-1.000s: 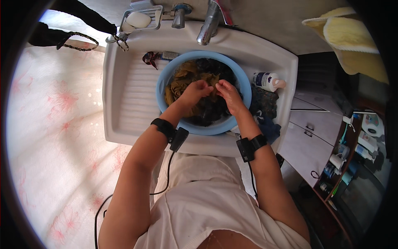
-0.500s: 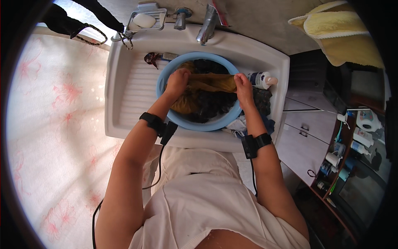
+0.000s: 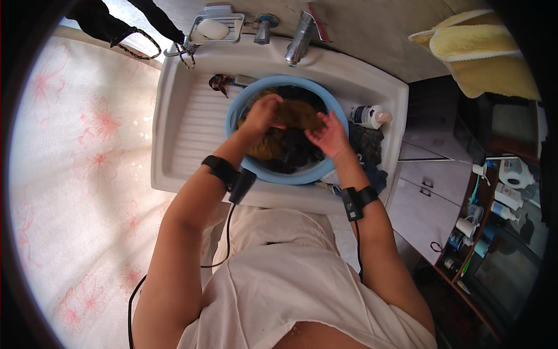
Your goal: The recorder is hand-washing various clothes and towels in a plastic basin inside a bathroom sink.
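Note:
A light blue basin (image 3: 290,179) stands in the white sink with wet clothes in it. Closed on a mustard-brown cloth (image 3: 301,115), my left hand (image 3: 264,116) is over the basin's left half. The cloth stretches rightward from it above dark wet fabric (image 3: 293,151). At the cloth's right end is my right hand (image 3: 330,136), palm partly turned up and fingers apart; whether a fingertip touches the cloth is unclear. More mustard fabric (image 3: 266,146) lies bunched at the basin's left.
Around the basin in the sink (image 3: 180,128) are a brush (image 3: 241,80), a white bottle (image 3: 367,116) and dark clothes (image 3: 367,144). Behind are a faucet (image 3: 298,43) and a soap rack (image 3: 232,36). Yellow towels (image 3: 482,52) hang at right; a floral curtain (image 3: 93,174) hangs at left.
My right hand has opened from its pinch on the cloth's right end and turned palm up, slightly lower. The cloth, stretched taut before, is now slacker. The view has shifted slightly.

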Demonstrator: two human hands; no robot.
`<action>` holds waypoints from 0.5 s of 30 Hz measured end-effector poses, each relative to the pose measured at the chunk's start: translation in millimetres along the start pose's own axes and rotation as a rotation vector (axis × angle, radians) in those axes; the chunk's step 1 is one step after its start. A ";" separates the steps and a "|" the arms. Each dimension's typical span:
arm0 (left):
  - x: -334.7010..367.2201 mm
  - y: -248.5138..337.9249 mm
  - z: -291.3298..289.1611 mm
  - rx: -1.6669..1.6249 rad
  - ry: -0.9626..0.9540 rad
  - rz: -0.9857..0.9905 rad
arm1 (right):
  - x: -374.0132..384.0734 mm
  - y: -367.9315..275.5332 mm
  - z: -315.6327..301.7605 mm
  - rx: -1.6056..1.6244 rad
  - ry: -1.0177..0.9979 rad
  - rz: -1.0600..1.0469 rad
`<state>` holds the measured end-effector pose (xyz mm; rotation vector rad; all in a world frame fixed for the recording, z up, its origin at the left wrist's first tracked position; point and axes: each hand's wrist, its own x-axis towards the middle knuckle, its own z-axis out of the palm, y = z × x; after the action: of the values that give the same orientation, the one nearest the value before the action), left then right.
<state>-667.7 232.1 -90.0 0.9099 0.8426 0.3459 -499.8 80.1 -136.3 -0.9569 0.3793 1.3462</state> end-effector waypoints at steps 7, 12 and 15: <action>-22.2 -28.0 81.9 0.891 -0.215 0.397 | 7.5 69.7 21.7 -0.101 -0.160 0.051; 18.9 -24.9 46.3 1.127 0.128 0.385 | 23.6 87.9 23.3 -0.123 -0.147 0.139; 15.5 -23.4 33.0 1.034 0.329 0.246 | 0.9 82.5 47.5 -0.192 -0.088 0.148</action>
<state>-634.3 209.3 -105.6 1.9653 1.2406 0.2636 -589.7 111.2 -138.9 -1.0397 0.2616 1.5759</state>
